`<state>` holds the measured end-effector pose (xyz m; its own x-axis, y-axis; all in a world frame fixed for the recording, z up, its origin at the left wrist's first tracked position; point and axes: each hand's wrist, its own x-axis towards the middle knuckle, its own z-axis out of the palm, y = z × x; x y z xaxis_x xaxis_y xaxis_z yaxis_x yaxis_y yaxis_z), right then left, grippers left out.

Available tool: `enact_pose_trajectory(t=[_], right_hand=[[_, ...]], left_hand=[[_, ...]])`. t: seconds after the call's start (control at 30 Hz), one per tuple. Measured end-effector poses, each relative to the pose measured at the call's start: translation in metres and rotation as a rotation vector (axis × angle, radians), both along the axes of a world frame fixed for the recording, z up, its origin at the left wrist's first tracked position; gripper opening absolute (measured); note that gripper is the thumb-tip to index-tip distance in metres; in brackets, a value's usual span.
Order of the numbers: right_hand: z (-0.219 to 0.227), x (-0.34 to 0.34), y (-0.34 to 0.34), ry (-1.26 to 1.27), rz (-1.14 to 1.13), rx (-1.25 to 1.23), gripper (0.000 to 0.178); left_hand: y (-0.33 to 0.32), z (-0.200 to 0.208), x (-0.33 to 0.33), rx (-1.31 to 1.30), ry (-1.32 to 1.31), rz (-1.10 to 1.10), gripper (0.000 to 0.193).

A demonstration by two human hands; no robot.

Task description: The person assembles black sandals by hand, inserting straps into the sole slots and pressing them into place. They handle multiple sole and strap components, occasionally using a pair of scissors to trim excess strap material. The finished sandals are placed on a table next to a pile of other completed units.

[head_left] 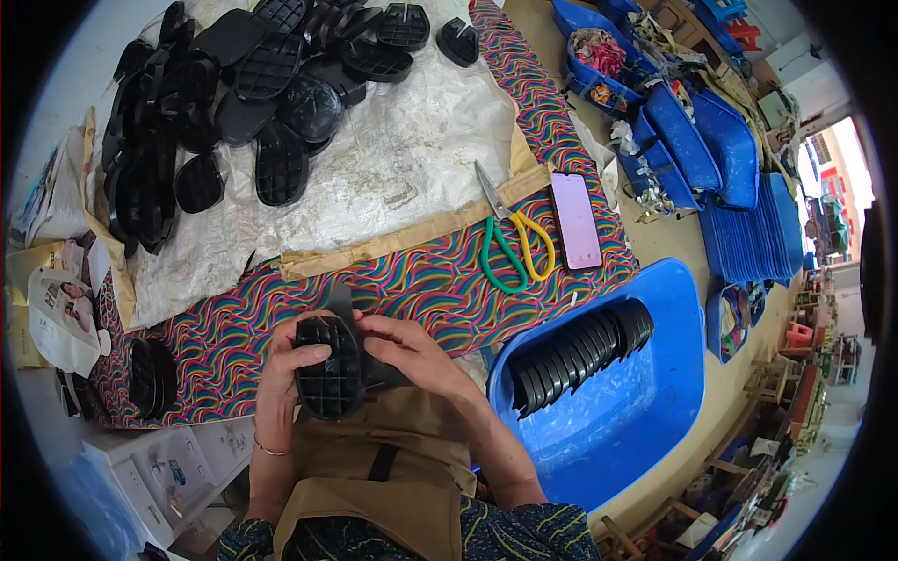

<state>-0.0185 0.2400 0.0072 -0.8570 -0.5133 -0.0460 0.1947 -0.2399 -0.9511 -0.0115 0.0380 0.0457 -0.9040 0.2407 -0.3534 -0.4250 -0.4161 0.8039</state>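
Note:
Close to my body, a black slipper sole (329, 393) with a grid pattern is held upright between both hands. My left hand (283, 360) is wrapped round its left side, thumb across the face. At its upper right edge my right hand (409, 350) pinches a dark flat strap (339, 301), which sticks up past the sole's top. More of the dark strap shows below the right fingers; how it joins the sole is hidden. Several similar black soles (281, 164) lie heaped on a worn white sheet (374, 178) at the far left.
Green-and-yellow-handled scissors (505, 222) and a phone (576, 221) lie on the patterned cloth (440, 280). A blue tub (608, 411) to the right holds a row of black slipper pieces (571, 363). More soles (150, 379) lie at left. Stacked blue tubs (753, 224) stand beyond.

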Motion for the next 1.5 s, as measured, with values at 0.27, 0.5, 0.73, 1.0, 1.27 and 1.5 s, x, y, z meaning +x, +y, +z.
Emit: enact_pose_trajectory(t=[0.27,0.5,0.73,1.0,1.27,1.5], right_hand=[[0.042,-0.001,0.013,-0.183,-0.148,0.438,0.019],[0.024,0.011,0.021,0.095,-0.463,0.584,0.014],[0.039,0.021,0.016,0.015,-0.432,0.630,0.030],[0.038,0.031,0.015,0.084,-0.449,0.554,0.039],[0.031,0.039,0.017,0.232,-0.474,0.588,0.040],[0.036,0.049,0.021,0.229,-0.395,0.675,0.042]], left_hand=[[-0.003,-0.001,0.001,-0.029,0.028,-0.012,0.044],[0.019,0.006,0.004,-0.285,0.120,0.007,0.040],[0.031,0.010,-0.002,-0.351,0.226,-0.028,0.036],[0.034,0.008,0.002,-0.301,0.221,-0.034,0.037],[0.032,0.013,0.005,-0.296,0.215,-0.081,0.037],[0.031,0.015,0.008,-0.286,0.192,-0.081,0.038]])
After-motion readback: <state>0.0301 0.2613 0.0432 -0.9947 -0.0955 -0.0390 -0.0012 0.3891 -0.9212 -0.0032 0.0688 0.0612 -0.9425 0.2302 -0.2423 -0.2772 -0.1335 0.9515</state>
